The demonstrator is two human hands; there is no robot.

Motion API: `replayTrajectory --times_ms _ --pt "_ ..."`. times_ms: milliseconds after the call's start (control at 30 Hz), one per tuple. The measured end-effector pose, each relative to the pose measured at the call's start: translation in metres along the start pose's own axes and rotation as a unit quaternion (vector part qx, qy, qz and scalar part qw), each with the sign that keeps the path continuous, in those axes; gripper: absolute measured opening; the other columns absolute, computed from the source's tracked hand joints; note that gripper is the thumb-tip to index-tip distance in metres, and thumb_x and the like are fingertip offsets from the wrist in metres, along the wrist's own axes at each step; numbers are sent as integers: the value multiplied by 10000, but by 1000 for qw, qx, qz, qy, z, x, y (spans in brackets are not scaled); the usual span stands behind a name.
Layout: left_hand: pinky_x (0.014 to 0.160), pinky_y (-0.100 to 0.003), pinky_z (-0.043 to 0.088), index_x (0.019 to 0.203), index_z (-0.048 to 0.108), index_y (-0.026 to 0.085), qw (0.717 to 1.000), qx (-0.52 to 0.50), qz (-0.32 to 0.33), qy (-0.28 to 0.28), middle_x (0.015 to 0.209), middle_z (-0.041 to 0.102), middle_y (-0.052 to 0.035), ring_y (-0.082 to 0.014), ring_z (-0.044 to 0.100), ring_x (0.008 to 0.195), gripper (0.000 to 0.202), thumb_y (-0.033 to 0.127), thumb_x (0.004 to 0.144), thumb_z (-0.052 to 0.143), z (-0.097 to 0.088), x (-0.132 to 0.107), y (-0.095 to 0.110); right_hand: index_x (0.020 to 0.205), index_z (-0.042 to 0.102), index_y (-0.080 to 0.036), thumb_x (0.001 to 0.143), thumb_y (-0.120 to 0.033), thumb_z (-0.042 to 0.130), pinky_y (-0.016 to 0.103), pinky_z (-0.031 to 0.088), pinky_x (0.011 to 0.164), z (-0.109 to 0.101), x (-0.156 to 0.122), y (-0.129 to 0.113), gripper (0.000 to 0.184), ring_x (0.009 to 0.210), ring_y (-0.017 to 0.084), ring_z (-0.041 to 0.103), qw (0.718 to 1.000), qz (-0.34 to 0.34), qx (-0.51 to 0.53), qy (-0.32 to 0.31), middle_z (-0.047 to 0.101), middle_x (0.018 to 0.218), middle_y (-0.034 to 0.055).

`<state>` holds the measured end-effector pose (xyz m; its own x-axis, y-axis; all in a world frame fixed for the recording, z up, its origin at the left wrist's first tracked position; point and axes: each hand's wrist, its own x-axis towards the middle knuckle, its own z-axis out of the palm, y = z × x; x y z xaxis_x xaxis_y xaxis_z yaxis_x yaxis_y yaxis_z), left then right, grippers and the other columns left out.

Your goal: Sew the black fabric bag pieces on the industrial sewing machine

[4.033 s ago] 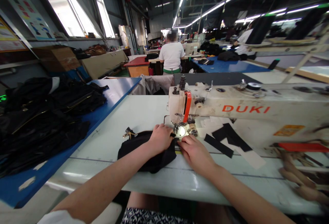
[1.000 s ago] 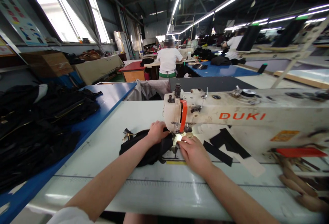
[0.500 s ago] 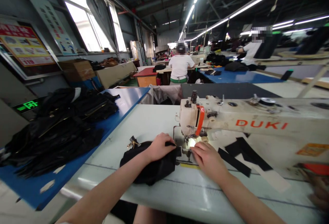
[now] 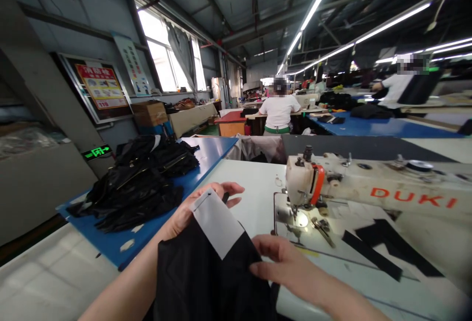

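Note:
A black fabric piece (image 4: pixel 217 281) with a pale grey-white rectangular patch (image 4: pixel 219 222) on its upper end is lifted in front of me, over the near edge of the sewing table. My left hand (image 4: pixel 188 213) holds it from behind at the top, partly covered by the patch, with some fingertips stretching out to the right. At the cloth's right edge, my right hand (image 4: pixel 280 262) grips the fabric between thumb and fingers. The sewing machine (image 4: pixel 304 183), lettered DUKI, stands to the right, its lamp lighting the needle area. A metal fitting (image 4: pixel 322 230) sits beside the needle plate.
Black garments with gold zips (image 4: pixel 140 183) are piled on the blue table (image 4: pixel 125 247) at left. Black fabric strips (image 4: pixel 372 254) and white pieces lie under the machine arm. A person in a white top (image 4: pixel 278 112) works ahead; another (image 4: pixel 396 87) is at far right.
Both hands have come away from the needle area, toward me. The black fabric is now raised off the table, showing its pale patch. My view has swung left.

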<state>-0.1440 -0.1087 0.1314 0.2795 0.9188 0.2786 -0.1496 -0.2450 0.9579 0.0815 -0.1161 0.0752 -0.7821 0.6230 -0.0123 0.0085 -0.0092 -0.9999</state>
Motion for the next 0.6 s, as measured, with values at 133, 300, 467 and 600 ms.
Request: replayTrajectory --times_ms 133,300,467,600 --pt "999 -487 404 693 515 202 997 18 -32 65 1286 553 -43 -294 427 1268 340 527 786 484 -19 -14 -11 735 566 -168 759 -381 664 213 309 536 -2 1 0 235 589 97 456 997 42 26 59 525 643 -40" --pt "1046 -494 335 780 579 215 995 29 -73 65 1291 560 -45 -284 392 1301 112 289 801 498 -53 -33 -16 782 592 -164 810 -403 602 221 306 546 -16 -2 -11 241 608 101 435 995 53 -42 67 515 679 -30" --pt "1103 -417 233 1101 573 241 963 263 -61 5 1375 464 -41 -238 368 1303 297 321 816 577 -30 -37 0 814 627 -160 792 -305 618 230 346 583 -12 12 -27 148 647 115 483 992 25 -126 12 561 704 -21" --pt "927 -301 409 1146 585 212 927 315 -112 -172 1131 610 -22 -218 538 1057 516 364 676 733 7 -24 9 879 630 -166 779 -248 621 248 406 660 -6 21 -50 130 738 137 550 991 32 -123 -46 617 790 2"
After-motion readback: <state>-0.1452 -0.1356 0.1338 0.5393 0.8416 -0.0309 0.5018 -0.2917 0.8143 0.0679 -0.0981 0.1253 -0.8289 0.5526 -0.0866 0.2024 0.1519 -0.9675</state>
